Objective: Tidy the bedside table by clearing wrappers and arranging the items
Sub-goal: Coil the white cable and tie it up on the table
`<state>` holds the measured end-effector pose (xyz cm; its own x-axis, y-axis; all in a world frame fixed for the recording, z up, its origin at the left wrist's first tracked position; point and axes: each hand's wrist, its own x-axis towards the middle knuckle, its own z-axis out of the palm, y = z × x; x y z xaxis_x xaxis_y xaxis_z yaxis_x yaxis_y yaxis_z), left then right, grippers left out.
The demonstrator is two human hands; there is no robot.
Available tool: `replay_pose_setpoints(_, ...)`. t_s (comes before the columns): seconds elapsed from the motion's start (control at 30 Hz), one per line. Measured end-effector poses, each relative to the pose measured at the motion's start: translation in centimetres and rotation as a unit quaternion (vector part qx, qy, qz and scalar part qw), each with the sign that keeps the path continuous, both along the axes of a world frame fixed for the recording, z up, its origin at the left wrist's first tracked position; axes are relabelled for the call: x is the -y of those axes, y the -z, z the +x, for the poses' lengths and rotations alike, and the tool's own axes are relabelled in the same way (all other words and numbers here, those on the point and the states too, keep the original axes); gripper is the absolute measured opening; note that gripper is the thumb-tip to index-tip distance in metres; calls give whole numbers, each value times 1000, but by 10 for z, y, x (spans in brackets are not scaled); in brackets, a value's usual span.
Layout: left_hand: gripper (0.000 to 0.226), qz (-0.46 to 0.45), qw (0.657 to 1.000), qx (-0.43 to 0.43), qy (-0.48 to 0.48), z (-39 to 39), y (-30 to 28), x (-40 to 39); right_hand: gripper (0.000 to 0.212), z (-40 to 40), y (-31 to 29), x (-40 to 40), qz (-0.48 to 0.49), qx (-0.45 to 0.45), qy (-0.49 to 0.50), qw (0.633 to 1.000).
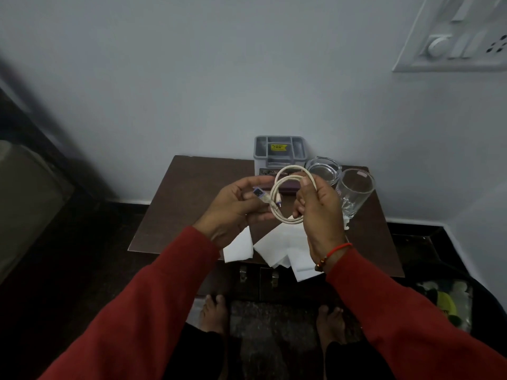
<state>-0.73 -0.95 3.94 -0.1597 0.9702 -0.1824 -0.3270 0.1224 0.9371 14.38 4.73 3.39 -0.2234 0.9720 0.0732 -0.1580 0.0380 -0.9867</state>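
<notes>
A white USB cable (285, 175) is coiled in loops above the dark brown bedside table (181, 204). My right hand (318, 212) grips the coil's right side. My left hand (233, 209) pinches the cable's plug end with its purple connector. Several white paper wrappers (277, 250) lie on the table's front edge under my hands. A grey compartment organiser (279, 149) leans against the wall at the back. A glass ashtray (323, 171) and a tall clear drinking glass (355, 192) stand at the back right.
A dark flat box (286, 187) lies behind the cable, partly hidden. A dark bin (450, 300) with rubbish sits on the floor at the right. A bed edge runs along the left. A switch panel (455, 37) is on the wall above. My bare feet stand below the table's drawers.
</notes>
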Motion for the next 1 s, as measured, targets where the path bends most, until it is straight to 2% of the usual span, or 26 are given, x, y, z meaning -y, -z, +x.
replay_pose_setpoints(0.1, 37, -22, 998, 59, -6, 0, -4, 0, 27, 0, 6, -4, 47, 55, 24, 997)
replay_pose_setpoints(0.2, 41, -33, 989, 136, 42, 0, -8, 1, 33, 1, 11, -9, 80, 118, 51, 988)
replay_pose_setpoints(0.23, 43, -38, 989, 132, 54, 0, -10, 2, 34, 1, 12, -9, 86, 130, 55, 986)
replay_pose_setpoints(0.27, 44, -39, 993, 98, 59, 1, -9, 3, 35, 1, 12, -9, 88, 138, 56, 985)
replay_pose_setpoints(0.37, 42, -5, 996, -82, 48, 7, -1, 4, 30, -2, 11, -3, 74, 127, 27, 989)
replay_pose_setpoints(0.47, 46, 46, 986, -161, 9, 12, 5, 2, 26, -3, 10, 1, 45, 105, 13, 993)
replay_pose_setpoints(0.57, 46, 85, 963, -249, -51, 11, 8, 1, 26, -5, 5, 3, 13, 34, 2, 999)
replay_pose_setpoints(0.63, 46, 119, 924, -347, -106, 10, 11, 1, 26, -6, 3, 3, -10, -12, 2, 1000)
replay_pose_setpoints(0.77, 22, 207, 792, -544, -183, 11, 14, 2, 26, -7, 3, 0, -48, -58, 24, 997)
replay_pose_setpoints(0.8, 20, 205, 769, -573, -194, 13, 15, 1, 26, -7, 3, -1, -47, -58, 31, 997)
replay_pose_setpoints(0.87, 22, 197, 757, -588, -204, 14, 16, -1, 25, -6, 3, -2, -42, -51, 47, 997)
replay_pose_setpoints(1.0, 18, 202, 786, -546, -207, 13, 14, -2, 21, -3, 4, -6, -35, -39, 92, 994)
